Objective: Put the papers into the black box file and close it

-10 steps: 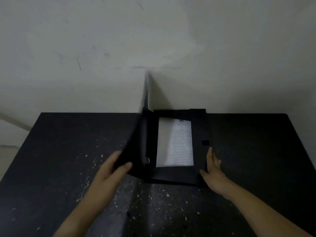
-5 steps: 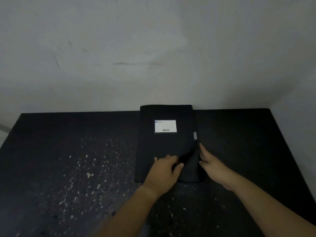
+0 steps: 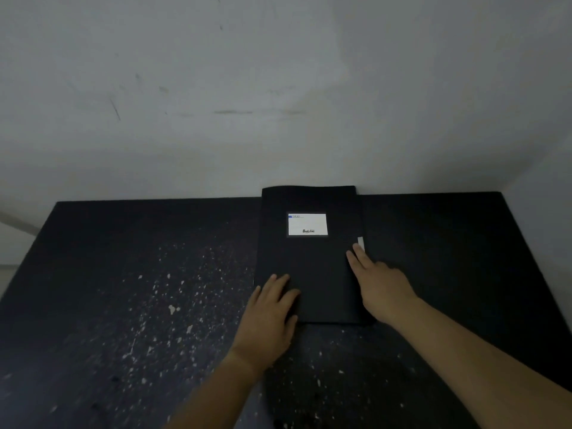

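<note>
Lying flat and shut on the dark, paint-flecked table (image 3: 154, 274), the black box file (image 3: 312, 267) has its far end against the pale wall (image 3: 278, 88). A white label (image 3: 307, 224) with small dark print sits on the cover toward that far end, and a thin pale strip (image 3: 361, 243) shows at the file's right edge. Both hands rest flat with fingers spread, gripping nothing: the left hand (image 3: 272, 314) on the file's near-left corner, the right hand (image 3: 380, 283) along its right edge, fingertips just below the strip.
</note>
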